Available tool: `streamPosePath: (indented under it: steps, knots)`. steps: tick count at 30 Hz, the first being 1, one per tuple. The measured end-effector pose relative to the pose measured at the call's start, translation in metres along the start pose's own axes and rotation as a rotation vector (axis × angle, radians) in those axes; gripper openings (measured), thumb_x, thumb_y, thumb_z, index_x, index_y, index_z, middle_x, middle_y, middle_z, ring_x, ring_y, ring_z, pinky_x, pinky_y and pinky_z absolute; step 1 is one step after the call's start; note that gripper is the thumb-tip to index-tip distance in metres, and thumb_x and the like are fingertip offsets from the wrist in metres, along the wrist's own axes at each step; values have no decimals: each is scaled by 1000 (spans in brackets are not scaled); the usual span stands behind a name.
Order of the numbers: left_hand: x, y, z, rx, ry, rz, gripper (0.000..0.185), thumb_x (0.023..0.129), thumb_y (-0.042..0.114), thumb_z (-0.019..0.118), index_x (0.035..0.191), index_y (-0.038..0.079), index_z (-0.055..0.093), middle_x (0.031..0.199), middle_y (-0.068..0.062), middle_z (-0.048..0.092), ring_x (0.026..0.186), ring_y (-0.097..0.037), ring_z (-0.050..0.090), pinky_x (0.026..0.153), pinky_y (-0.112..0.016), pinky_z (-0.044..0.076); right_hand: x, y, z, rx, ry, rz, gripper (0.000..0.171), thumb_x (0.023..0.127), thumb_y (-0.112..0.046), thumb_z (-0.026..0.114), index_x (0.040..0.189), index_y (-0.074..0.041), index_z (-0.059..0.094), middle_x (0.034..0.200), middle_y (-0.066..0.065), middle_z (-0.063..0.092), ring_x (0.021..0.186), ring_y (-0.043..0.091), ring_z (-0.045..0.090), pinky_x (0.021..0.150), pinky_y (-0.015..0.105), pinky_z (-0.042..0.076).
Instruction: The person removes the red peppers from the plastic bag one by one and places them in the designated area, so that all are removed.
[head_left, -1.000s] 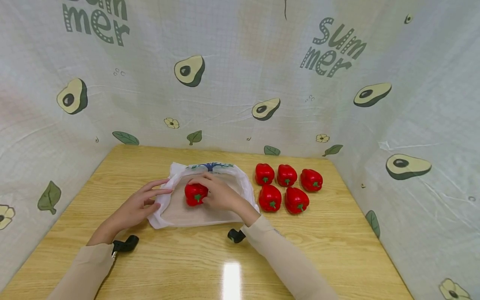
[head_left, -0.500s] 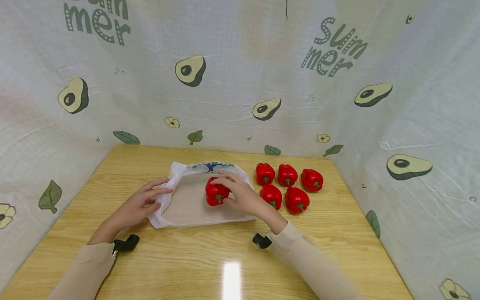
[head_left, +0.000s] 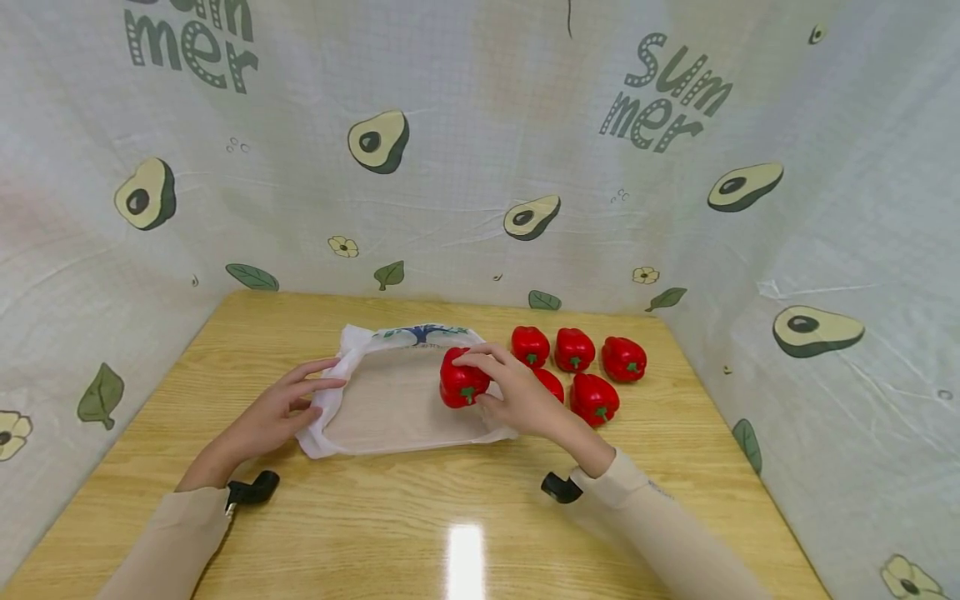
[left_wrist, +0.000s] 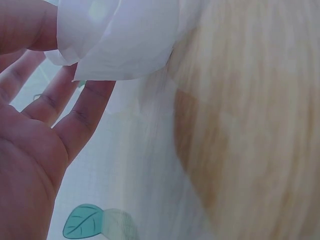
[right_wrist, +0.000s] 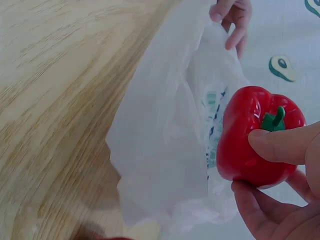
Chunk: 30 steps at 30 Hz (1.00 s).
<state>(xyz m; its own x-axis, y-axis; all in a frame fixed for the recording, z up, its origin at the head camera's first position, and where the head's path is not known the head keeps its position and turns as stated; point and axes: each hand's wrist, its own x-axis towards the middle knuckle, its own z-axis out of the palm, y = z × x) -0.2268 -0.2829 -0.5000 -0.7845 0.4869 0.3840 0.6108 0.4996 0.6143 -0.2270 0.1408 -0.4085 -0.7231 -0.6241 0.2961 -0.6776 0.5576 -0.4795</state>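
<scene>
A white plastic bag (head_left: pixel 393 408) lies with its mouth spread wide on the wooden table; a blue and green print shows on its far side. At its left rim, my left hand (head_left: pixel 272 410) holds the plastic between thumb and fingers, the fingertips hidden behind it in the left wrist view. My right hand (head_left: pixel 523 397) grips a glossy red bell pepper (right_wrist: pixel 260 145) with a green stem, thumb on one side and fingers on the other. In the head view this pepper overlaps the right part of the bag's mouth.
Right of the bag stand several more red bell peppers (head_left: pixel 574 350) in two rows, one partly covered by my right hand. Black wrist cameras (head_left: pixel 561 487) stick out from both sleeves. A cloth printed with avocados (head_left: pixel 378 142) hangs behind and beside the table (head_left: pixel 360 533).
My right hand has moved the bell pepper rightward, from the left-middle of the bag's mouth to its right side. The left hand stays at the bag's left rim.
</scene>
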Motion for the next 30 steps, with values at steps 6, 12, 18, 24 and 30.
streamPosePath:
  steps: [6,12,18,24,30]
  knots:
    - [0,3,-1,-9,-7,-19,46,98,-7,69,142,7,67,167,-11,40,118,-12,51,82,-23,53,-17,9,-15,-33,48,17,66,88,5,82,144,-22,61,148,6,53,133,26,55,95,44,61]
    - [-1,4,-1,-11,-5,-21,45,98,-7,69,141,7,68,166,-14,40,118,-11,50,81,-23,52,-34,20,-35,-79,84,43,68,86,3,85,144,-22,61,147,4,54,137,26,52,99,45,59]
    - [-1,4,0,-34,-13,-38,44,99,-5,68,142,7,67,167,-11,39,121,-8,49,85,-23,54,-50,33,-56,-128,126,64,67,85,6,85,142,-19,62,143,7,57,133,27,53,95,45,60]
    - [-1,4,-1,-32,-10,-38,44,100,-5,68,142,7,67,167,-11,39,112,-8,50,79,-23,52,-68,44,-73,-169,143,59,69,82,8,86,143,-16,61,144,9,57,132,30,55,96,49,60]
    - [-1,5,-1,-39,-9,-35,43,100,-5,67,142,6,67,167,-12,39,116,-8,50,83,-23,53,-85,54,-84,-197,157,62,71,79,11,87,141,-13,62,140,10,58,130,32,55,92,50,61]
